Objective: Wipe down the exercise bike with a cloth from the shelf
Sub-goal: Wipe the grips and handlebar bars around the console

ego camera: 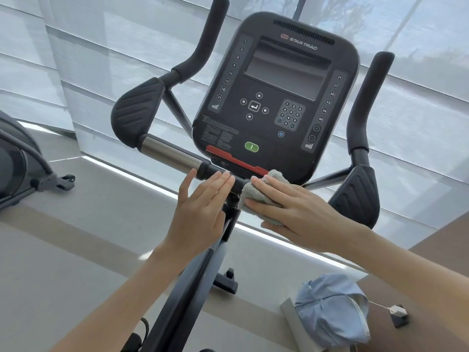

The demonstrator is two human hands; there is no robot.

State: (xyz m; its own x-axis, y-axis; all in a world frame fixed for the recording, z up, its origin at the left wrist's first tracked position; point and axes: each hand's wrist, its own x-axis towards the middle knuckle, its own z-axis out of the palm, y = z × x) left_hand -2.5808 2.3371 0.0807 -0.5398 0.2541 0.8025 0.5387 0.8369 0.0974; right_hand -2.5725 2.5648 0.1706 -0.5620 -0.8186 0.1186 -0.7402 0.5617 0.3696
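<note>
1. The right hand (291, 209) lies flat with fingers spread over a bunched grey terry cloth (264, 196), pressing it against the centre of the black exercise bike (274, 97), where the handlebar crossbar meets the upright post.
2. The left hand (200, 212) is open and holds nothing; its straight fingers rest against the black collar of the crossbar, just beside the cloth.
3. The cloth's upper edge touches the underside of the bike's black rounded console, right at the end of a red strip (236, 161) along the console's lower edge.
4. The console carries a dark blank screen (286, 72), a number keypad (290, 114) and a green oval button (251, 147).
5. A polished metal sleeve (170, 153) sits on the crossbar to the left of the left hand, below a black ribbed elbow pad (138, 107).
6. A matching ribbed pad (357, 194) and curved black grip stand on the right.
7. Low on the right, a crumpled light-blue fabric (332, 308) lies on a surface near the floor.
</note>
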